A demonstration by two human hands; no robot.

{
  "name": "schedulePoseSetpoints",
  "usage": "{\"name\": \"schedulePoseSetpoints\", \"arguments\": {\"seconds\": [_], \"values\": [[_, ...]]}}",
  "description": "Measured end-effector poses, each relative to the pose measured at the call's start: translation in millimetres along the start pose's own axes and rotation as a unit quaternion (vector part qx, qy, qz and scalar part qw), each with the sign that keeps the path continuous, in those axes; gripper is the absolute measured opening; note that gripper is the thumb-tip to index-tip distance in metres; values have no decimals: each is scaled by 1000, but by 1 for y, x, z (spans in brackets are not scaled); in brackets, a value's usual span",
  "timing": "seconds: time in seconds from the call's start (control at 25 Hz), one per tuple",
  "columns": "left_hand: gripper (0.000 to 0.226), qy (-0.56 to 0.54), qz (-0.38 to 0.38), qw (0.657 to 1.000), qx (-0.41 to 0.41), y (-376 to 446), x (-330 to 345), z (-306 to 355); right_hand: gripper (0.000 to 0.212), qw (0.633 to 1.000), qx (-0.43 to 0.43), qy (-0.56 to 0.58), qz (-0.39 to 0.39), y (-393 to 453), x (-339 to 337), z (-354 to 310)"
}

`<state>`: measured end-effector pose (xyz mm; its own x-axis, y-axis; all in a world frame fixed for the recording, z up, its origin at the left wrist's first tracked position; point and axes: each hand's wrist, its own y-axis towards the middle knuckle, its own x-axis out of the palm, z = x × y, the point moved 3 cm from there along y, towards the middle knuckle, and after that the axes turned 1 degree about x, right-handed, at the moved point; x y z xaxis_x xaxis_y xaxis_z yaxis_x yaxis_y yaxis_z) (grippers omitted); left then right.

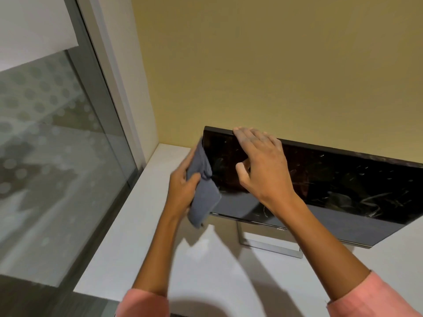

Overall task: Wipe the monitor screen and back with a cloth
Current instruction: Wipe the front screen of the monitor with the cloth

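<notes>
yellow wall (274,65), frosted window (45,133), white desk (142,248)

The monitor (332,179) had a glossy black screen, smeared and streaked, in a thin dark plastic-looking frame. Its stand (270,245) looked like brushed silver metal. The cloth (203,193) was soft, matt grey fabric. The desk (142,259) was smooth matt white; the wall (274,65) was matt yellow paint. The window (45,145) glass was glossy, with frosted dots
</notes>
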<state>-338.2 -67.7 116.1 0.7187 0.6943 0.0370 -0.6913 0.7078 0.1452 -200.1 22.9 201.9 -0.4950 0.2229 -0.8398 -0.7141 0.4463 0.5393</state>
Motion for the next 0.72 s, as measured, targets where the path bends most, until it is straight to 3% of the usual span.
{"name": "schedulePoseSetpoints", "arguments": {"seconds": [0.08, 0.2, 0.36, 0.48, 0.64, 0.72], "values": [[69, -15, -46, 996, 77, 9, 1, 39, 66, 1000, -2, 1, 1, 0, 0, 0], [72, -20, -38, 995, 89, 13, 7, 45, 67, 1000, 0, 4, 5, -1, -2, 0], [63, 54, 52, 997, -5, -24, 10, -34, 67, 1000, 2, 7, 2, -2, -2, -2], [60, 87, 39, 990, -100, -47, 6, -93, 66, 1000, 1, 7, -6, 0, 0, -1], [21, -17, 110, 941, -321, -55, 3, -152, 69, 1000, -4, 0, -12, -2, -3, 1], [42, -59, 95, 939, -324, -50, 9, -151, 70, 1000, -8, 1, -14, -2, -3, 2]]}}
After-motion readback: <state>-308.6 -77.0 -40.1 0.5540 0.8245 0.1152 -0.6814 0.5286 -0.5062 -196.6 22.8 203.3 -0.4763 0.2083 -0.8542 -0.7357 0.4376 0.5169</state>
